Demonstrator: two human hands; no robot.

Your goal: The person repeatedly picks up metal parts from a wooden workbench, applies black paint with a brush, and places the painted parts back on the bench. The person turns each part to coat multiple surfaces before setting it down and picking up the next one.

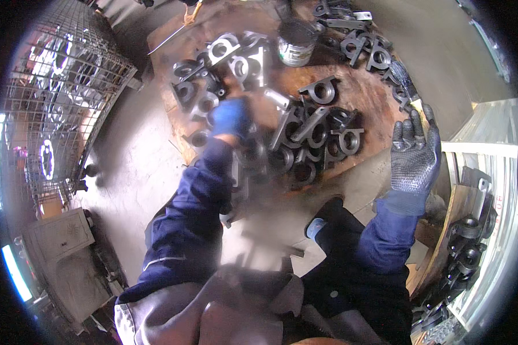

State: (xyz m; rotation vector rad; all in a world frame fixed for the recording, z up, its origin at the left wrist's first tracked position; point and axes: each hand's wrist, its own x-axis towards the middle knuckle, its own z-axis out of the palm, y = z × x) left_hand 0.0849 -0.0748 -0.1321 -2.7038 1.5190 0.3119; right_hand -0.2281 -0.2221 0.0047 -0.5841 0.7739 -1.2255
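Observation:
My left hand (231,117), in a blue glove, is smeared by motion above the left side of a brown board (253,106). Its fingers do not show clearly, nor whether they hold anything. Close around it lie metal brackets with round holes (206,104), some bare and shiny. Off the board's right edge, my right hand (413,155) wears a dark, coated glove and is closed on a paintbrush (404,83). The brush's dark bristles point away from me, near several black brackets (380,59). More dark ring brackets (316,132) are heaped at the board's middle.
A paint-stained bucket (296,53) stands at the board's far side. On the left is a wire mesh cage (69,98) holding metal parts, with a grey cabinet (57,236) nearer me. A crate of black parts (466,253) sits at the right.

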